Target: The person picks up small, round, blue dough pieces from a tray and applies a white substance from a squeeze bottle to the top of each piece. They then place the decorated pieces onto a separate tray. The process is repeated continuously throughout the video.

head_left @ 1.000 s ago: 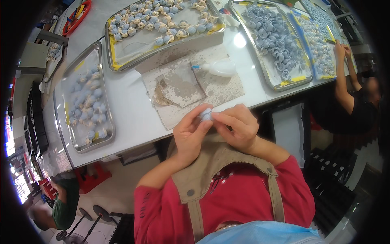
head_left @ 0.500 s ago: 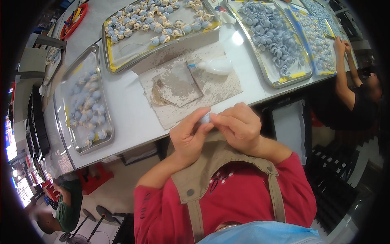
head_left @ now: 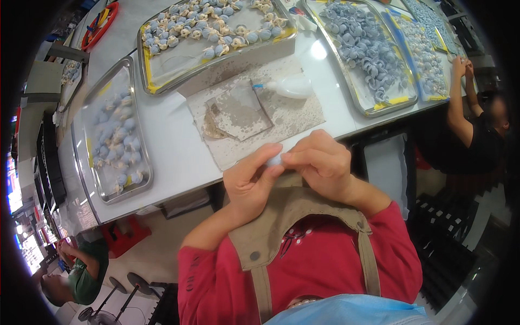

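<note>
Between my two hands, just off the table's near edge, is a small rounded pale-blue piece (head_left: 275, 160). My left hand (head_left: 249, 181) pinches it with thumb and fingertips. From the other side my right hand (head_left: 320, 167) grips the same piece, its fingers curled together. Much of the piece is covered by the fingers. Beyond my hands lies a stained cardboard sheet (head_left: 298, 116) with a smaller board (head_left: 241, 111) on it. A white squeeze bottle (head_left: 292, 86) with a blue tip lies on its side there.
A metal tray (head_left: 150, 181) of blue-and-cream pieces lies left; a larger tray (head_left: 157, 89) of similar figures sits at the back. To the right, another tray (head_left: 374, 112) holds blue curved shells. Co-workers sit at far right (head_left: 471, 124) and lower left (head_left: 86, 273).
My hands have barely shifted and keep hold of the small blue piece. The lower-left co-worker has raised their head and arms; the right one's hands have moved slightly.
</note>
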{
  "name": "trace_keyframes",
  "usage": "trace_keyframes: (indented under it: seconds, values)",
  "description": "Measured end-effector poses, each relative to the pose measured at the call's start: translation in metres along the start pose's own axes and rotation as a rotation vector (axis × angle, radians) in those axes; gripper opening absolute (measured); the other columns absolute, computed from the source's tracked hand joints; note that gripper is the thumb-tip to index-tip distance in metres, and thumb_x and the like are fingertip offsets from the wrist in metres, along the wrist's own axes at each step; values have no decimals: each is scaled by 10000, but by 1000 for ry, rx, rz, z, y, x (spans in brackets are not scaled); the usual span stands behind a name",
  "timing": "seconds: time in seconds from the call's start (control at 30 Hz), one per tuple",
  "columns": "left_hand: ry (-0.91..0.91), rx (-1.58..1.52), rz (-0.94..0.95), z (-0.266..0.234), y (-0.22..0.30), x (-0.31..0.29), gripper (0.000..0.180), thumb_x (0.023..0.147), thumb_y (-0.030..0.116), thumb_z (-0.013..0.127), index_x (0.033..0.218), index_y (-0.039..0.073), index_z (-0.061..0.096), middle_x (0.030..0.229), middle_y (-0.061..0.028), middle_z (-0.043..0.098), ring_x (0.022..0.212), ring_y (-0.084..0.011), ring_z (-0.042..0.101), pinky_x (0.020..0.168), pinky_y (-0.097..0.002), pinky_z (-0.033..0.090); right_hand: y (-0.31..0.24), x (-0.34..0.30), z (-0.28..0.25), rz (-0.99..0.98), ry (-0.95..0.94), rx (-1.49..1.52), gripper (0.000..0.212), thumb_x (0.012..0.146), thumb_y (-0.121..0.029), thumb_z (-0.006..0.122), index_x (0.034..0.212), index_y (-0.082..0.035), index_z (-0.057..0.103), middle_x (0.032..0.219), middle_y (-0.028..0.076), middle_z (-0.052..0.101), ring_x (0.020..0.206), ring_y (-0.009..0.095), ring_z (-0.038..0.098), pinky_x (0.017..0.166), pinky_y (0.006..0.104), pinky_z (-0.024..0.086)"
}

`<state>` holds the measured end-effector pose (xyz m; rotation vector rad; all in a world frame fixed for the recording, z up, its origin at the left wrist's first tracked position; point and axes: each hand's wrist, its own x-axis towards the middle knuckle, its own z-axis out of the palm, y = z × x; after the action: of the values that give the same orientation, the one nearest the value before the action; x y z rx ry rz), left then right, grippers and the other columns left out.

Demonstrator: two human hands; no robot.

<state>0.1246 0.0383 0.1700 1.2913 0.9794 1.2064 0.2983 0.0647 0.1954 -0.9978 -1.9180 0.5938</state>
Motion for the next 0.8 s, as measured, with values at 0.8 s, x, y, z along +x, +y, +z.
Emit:
trace_keyframes:
  seconds: [0.8]
  values:
    - [-252, 67, 30, -14, 13, 4, 287, 834, 134, 632, 1065, -31, 592, 1028, -168, 636, 937, -196, 612, 807, -267, 469, 4, 4, 1, 525, -411, 1094, 402, 808, 7, 610, 1193, 24, 498, 1141, 103, 568, 1051, 146, 537, 916, 284, 421]
